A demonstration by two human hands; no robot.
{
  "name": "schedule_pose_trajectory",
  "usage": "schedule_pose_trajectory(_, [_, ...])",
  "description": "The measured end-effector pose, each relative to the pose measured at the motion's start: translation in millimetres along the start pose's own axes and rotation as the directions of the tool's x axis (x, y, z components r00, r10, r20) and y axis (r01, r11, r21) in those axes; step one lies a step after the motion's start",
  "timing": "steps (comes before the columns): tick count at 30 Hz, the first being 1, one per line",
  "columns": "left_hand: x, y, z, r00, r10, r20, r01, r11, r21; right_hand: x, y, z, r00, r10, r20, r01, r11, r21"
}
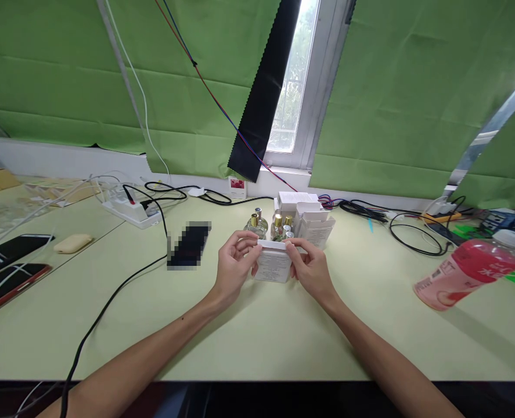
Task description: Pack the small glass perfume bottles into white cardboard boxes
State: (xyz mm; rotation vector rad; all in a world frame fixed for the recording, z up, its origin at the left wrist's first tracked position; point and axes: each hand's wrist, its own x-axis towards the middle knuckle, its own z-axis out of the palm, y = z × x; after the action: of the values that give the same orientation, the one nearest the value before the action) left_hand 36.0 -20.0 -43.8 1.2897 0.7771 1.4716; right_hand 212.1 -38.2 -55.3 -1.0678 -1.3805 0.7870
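Observation:
A small white printed box point(273, 267) stands upright on the pale table in front of me, its text side towards me. My left hand point(236, 261) pinches its upper left corner between thumb and fingers. At the upper right corner, my right hand point(312, 267) grips it the same way. Just behind the box are several glass perfume bottles point(257, 223) with gold and silver caps, partly hidden by the box and fingers. White cartons point(313, 226), at least one with its flaps raised, stand behind my right hand.
A pink drink bottle point(466, 273) with a white cap stands at the right. To the left are a blurred-out dark phone point(190, 245), a black cable point(109, 302), a power strip point(133, 212) and a cream-coloured case point(73, 244). Coiled black cables point(362, 210) lie along the back wall.

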Motion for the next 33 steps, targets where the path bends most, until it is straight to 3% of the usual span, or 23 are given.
schedule_pose_trajectory(13, [-0.7, 0.7, 0.4, 0.997, 0.024, -0.070, -0.022, 0.999, 0.031, -0.2, 1.1, -0.6, 1.000, 0.000, 0.000, 0.000, 1.000, -0.003])
schedule_pose_trajectory(33, [-1.0, 1.1, 0.0, 0.994, 0.072, -0.079, -0.065, 0.994, 0.089, -0.5, 0.9, -0.6, 1.000, 0.000, 0.004, 0.000, 1.000, 0.004])
